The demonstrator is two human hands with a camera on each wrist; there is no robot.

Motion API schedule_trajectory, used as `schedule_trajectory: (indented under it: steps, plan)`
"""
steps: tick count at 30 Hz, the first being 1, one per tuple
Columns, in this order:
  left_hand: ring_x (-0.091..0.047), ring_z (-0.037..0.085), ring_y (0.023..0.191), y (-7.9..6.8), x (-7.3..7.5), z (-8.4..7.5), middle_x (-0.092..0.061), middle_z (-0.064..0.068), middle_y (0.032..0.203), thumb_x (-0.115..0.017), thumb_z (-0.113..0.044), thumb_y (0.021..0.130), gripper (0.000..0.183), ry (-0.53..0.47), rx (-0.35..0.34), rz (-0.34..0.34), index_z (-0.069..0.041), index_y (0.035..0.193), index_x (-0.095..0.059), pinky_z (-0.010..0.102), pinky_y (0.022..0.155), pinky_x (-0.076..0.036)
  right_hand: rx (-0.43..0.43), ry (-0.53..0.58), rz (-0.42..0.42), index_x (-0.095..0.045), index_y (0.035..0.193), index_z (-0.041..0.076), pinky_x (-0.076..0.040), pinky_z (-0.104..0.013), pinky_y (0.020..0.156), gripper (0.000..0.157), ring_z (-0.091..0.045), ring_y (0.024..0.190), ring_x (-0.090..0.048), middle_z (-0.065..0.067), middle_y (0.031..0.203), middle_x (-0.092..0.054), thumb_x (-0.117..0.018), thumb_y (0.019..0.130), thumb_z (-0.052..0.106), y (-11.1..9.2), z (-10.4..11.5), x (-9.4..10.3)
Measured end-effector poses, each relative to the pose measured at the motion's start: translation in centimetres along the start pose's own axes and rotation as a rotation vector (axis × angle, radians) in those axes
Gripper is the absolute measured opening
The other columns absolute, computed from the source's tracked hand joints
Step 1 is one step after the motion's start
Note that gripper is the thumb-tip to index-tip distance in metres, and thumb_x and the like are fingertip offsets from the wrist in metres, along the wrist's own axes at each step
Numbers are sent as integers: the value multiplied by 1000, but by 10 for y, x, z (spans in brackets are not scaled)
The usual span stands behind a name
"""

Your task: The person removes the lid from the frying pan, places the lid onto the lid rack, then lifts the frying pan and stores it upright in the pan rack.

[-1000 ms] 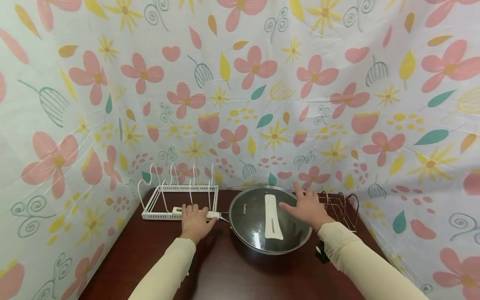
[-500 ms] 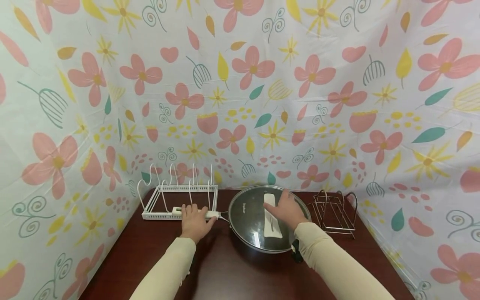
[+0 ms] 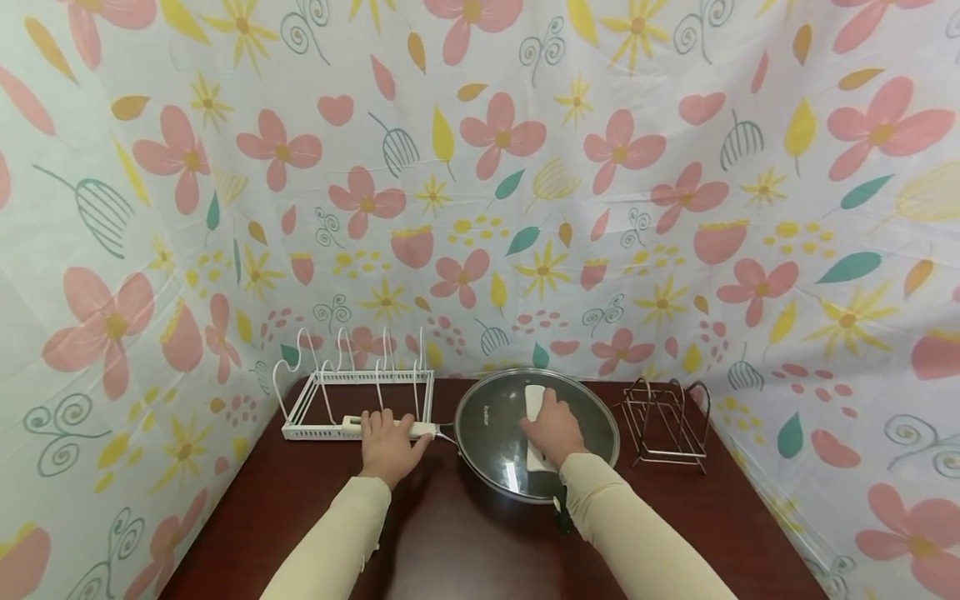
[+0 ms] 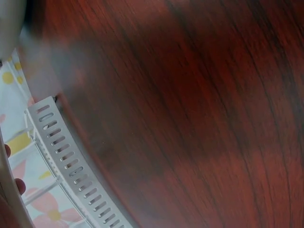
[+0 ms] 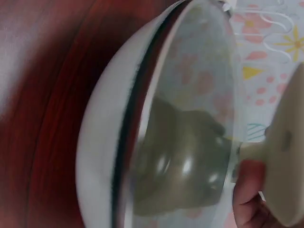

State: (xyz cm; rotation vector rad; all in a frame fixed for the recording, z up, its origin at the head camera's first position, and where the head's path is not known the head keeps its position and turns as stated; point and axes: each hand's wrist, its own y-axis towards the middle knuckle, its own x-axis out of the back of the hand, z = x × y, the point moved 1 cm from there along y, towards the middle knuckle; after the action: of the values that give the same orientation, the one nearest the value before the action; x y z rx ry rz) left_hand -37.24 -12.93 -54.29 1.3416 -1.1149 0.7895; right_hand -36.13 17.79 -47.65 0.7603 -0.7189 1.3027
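A wok [image 3: 502, 492] with a white outside, seen closely in the right wrist view, stands on the dark red wooden table. Its glass lid [image 3: 480, 433] covers it. My left hand [image 3: 390, 450] holds the wok's cream handle [image 3: 423, 429], which extends leftward over the white rack's front rail; fingertips [image 4: 20, 186] show past the handle in the left wrist view. My right hand [image 3: 553, 429] grips the lid's long cream handle [image 3: 534, 400], with the thumb [image 5: 249, 183] under it in the right wrist view. The palm side of each hand is hidden in the head view.
At the back left stands a white pot rack [image 3: 300, 432] with upright loops. A brown wire rack [image 3: 667, 454] stands right of the wok. Flowered cloth [image 3: 480, 208] hangs close behind and along both sides of the table [image 3: 465, 550].
My right hand has moved left and down from above the lid's right side onto the lid handle and taken hold of it. The left hand stays on the wok handle.
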Motion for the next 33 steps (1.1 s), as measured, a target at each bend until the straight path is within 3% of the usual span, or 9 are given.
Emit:
schedule_trajectory:
  steps: [8,13,20,27,33]
  plan:
    - [-42,43,119,6,-14,8,-51,19,113,-53,-66,95,58,-2,-22,-63,-16,123,-64,63,116,-15,-5,11,-44,-38,138,2,-53,-51,73,72,-35,82,-61,-23,102,-58,-74,81,28,-1,3,-5]
    - [-42,44,117,2,-16,8,-51,19,111,-57,-64,94,57,-37,-36,-89,-14,121,-65,63,115,-15,17,17,-53,-38,139,1,-53,-54,78,74,-39,88,-62,-26,106,-58,-74,80,27,-5,1,-5]
    - [-44,43,115,-1,-18,10,-52,17,110,-56,-65,94,56,-6,-60,-150,-15,119,-65,63,114,-19,39,45,-49,-39,137,4,-52,-49,76,72,-33,85,-60,-22,102,-58,-73,78,26,-6,-6,-4]
    - [-45,41,112,-1,-20,10,-51,15,106,-57,-65,94,55,-35,-76,-183,-15,116,-65,63,112,-20,18,69,-39,-35,142,4,-53,-47,76,77,-31,85,-60,-21,105,-59,-73,79,28,-3,-10,-4]
    - [-45,41,111,-1,-23,11,-51,15,105,-56,-65,94,55,-26,-73,-181,-15,116,-65,63,112,-20,-1,53,-46,-46,122,-5,-53,-46,78,62,-30,84,-61,-18,96,-61,-73,80,32,-2,-13,-7]
